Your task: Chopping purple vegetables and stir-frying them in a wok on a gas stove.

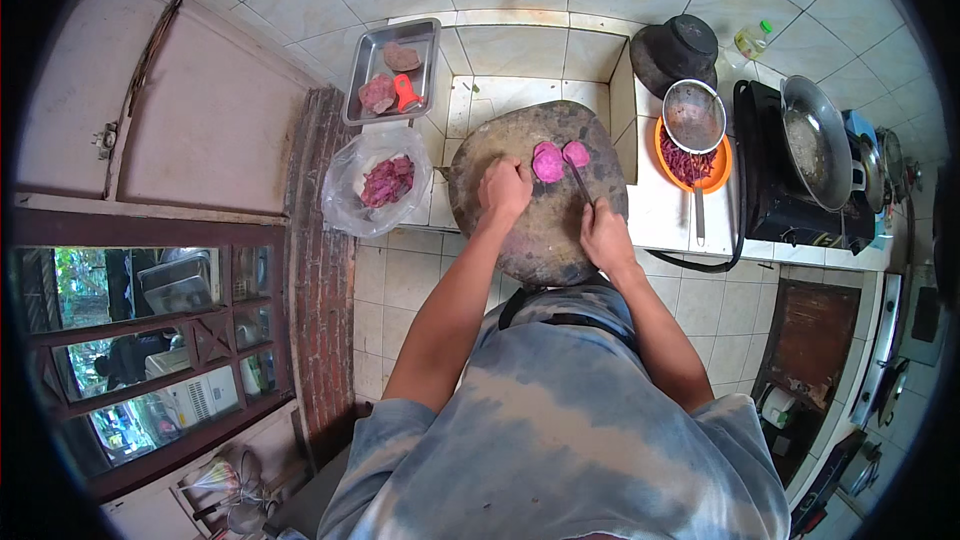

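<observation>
A thick round wooden chopping board [525,229] lies in front of me, partly over a tiled basin. My right hand [606,235] grips the handle of a knife [579,180], its blade reaching a round purple slice [576,154], apparently sweet potato. Just left of that slice, more purple slices [548,163] overlap on the wood. My left hand [505,186] rests on the board with curled fingers, left of the slices; its palm side is hidden.
At left, a metal tray [352,109] holds two tubers [377,94] and a red peeler [406,93], behind a plastic bag of purple peelings [387,181]. At right, a strainer [694,117] partly covers an orange plate [724,169] of purple strips, beside a stove [772,214] with a wok [814,146].
</observation>
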The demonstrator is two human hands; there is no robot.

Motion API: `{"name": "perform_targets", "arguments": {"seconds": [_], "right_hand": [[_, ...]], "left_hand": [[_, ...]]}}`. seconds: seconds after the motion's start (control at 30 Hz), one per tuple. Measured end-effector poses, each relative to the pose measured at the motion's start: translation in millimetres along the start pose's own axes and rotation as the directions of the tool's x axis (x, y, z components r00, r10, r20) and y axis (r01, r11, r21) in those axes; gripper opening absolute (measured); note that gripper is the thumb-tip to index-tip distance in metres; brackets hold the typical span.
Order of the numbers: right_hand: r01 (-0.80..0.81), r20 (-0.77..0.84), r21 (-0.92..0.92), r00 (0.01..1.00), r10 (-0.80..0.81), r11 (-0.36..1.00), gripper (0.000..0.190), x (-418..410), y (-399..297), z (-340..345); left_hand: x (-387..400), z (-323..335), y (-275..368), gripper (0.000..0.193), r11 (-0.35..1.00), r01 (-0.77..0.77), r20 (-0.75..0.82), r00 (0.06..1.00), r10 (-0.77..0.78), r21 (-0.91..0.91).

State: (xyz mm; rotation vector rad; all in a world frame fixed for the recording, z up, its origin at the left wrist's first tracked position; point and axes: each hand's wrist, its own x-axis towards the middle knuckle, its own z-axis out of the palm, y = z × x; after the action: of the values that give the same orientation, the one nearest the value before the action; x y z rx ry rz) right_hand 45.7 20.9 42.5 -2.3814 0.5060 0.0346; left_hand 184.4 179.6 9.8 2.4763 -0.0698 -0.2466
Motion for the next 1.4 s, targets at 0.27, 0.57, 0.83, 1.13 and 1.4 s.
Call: {"name": "perform_targets", "arguments": {"seconds": [0.27, 0.57, 0.83, 1.13, 1.4], "right_hand": [[0.010, 0.040, -0.017, 0.999, -0.009, 1.000, 0.030, -5.1, -3.9, 6.4], [0.024, 0.057, -0.026, 0.998, -0.022, 0.999, 0.030, -4.6, 2.5, 22.1], [0.032, 0.096, 0.029, 0.995, -0.035, 0.999, 0.027, -9.8, -5.5, 27.3], [0.033, 0.101, 0.111, 0.994, -0.045, 0.993, 0.026, -20.5, -6.5, 43.0], [-0.033, 0.202, 0.160, 0.979, 0.000, 0.987, 0.030, -20.3, -12.0, 46.4]], "left_hand": [[47.2, 0.6, -35.8, 0.027, 0.906, 0.184, 0.167, 0.978, -0.128, -0.382], [54.3, 1.3, -29.2, 0.035, 0.943, 0.101, -0.004, 0.994, -0.108, -0.316], [-2.6, 5.8, -47.1, 0.055, 0.935, 0.111, -0.001, 0.993, -0.119, -0.338], [-28.5, 13.4, -36.4, 0.044, 0.991, -0.042, -0.305, 0.952, 0.001, -0.128], [-22.8, 16.9, -28.5, 0.050, 0.947, 0.235, -0.238, 0.928, -0.285, -0.220]]}}
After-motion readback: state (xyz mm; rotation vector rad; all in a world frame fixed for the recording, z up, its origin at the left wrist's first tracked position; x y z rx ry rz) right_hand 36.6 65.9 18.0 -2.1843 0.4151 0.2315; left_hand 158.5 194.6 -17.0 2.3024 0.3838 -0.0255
